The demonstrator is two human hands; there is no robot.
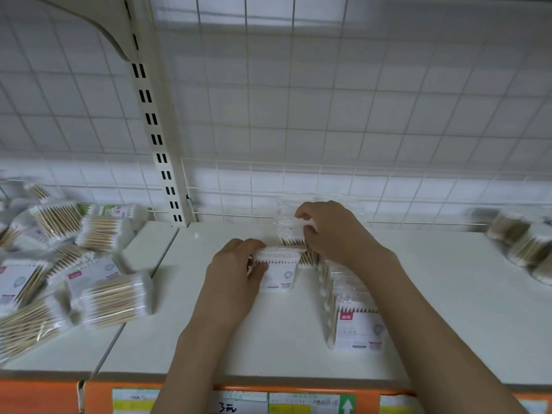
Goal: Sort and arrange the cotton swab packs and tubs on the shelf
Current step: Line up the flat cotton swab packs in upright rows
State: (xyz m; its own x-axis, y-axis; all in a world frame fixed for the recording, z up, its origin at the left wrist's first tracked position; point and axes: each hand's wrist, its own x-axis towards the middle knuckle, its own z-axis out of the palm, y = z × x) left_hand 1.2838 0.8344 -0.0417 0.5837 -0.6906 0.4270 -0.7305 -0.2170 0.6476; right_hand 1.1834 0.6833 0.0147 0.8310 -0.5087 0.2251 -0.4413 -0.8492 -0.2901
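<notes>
On the white shelf (433, 294), the left hand (236, 273) pinches an upright swab pack (279, 271), cotton tips up, just right of its curled fingers, while the right hand (331, 231) clamps another pack (291, 234) beneath its fingertips.

Head view, close, downward onto shelf (298, 339)

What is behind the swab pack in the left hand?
Another swab pack, gripped by the right hand, then the wire grid. The hand covers most of it.
</notes>
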